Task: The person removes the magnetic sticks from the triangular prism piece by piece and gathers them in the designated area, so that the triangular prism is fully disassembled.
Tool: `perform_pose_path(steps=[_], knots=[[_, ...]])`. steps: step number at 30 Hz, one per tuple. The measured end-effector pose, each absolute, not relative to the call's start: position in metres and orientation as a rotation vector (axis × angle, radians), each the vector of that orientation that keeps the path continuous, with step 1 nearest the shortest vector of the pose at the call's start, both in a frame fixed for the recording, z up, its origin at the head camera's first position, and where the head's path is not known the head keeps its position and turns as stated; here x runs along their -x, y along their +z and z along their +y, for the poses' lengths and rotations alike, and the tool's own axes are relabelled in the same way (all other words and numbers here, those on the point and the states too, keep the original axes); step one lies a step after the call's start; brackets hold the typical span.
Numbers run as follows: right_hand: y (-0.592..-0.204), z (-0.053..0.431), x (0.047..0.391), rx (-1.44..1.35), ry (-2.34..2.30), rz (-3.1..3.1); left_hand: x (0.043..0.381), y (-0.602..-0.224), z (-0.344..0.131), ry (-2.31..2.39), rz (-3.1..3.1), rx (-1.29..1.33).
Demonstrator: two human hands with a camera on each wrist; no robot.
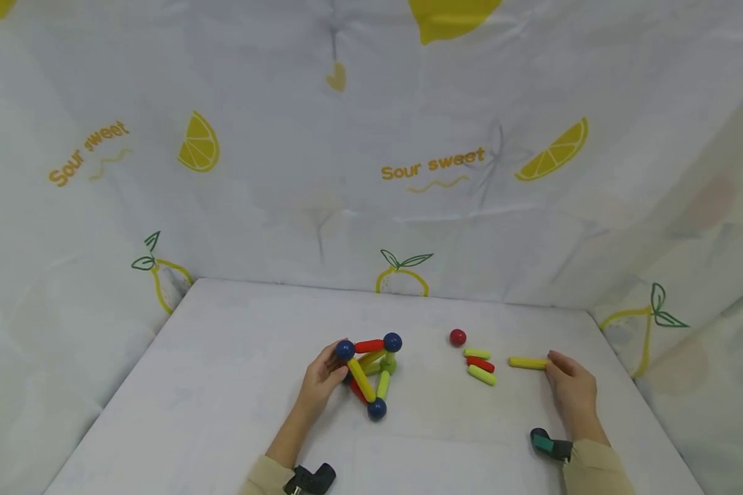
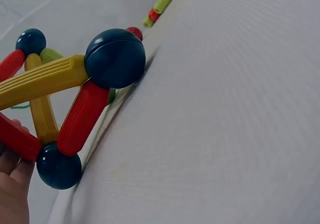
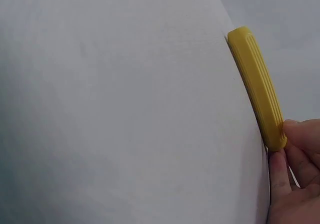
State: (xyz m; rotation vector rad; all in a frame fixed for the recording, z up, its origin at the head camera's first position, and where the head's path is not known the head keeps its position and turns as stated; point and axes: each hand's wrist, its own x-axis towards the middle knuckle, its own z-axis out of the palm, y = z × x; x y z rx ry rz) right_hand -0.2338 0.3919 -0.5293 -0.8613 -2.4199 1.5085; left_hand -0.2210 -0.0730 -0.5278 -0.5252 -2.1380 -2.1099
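Observation:
My left hand (image 1: 319,377) grips the left side of a frame built from rods and balls (image 1: 362,379). Blue balls (image 2: 115,58) join its red, yellow and light green rods, and a green ball (image 1: 388,365) sits at its right side. In the left wrist view, fingers (image 2: 21,173) curl at a red rod beside the lower blue ball. Over to the right, my right hand (image 1: 574,389) pinches one end of a yellow rod (image 3: 257,88) between thumb and fingers. That rod lies along the white tabletop, pointing left.
Between the hands lie two light green rods (image 1: 482,375) with a red rod (image 1: 480,364) between them. A red ball (image 1: 457,337) rests just behind them. White cloth with lemon prints (image 1: 285,234) hangs behind the table (image 1: 179,385) and at its sides.

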Motion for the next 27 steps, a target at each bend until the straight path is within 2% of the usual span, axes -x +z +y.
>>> perform_pose_path(steps=[8,13,17,21,27], knots=[[-0.53,0.389,0.225,0.874,1.439,-2.433,0.218,-0.532,-0.062,-1.98,-2.243,0.417],[-0.513,0.368,0.215,0.795,1.405,-2.391,0.216,-0.533,-0.062,-1.977,-2.266,0.418],[-0.519,0.347,0.226,0.617,1.387,-2.365,0.212,-0.522,-0.062,-1.981,-2.272,0.437],[-0.526,0.313,0.228,0.273,1.417,-2.368,0.208,-0.511,-0.062,-1.985,-2.296,0.427],[-0.485,0.232,0.205,-0.035,1.764,-2.346,0.216,-0.533,-0.061,-1.987,-2.259,0.451]])
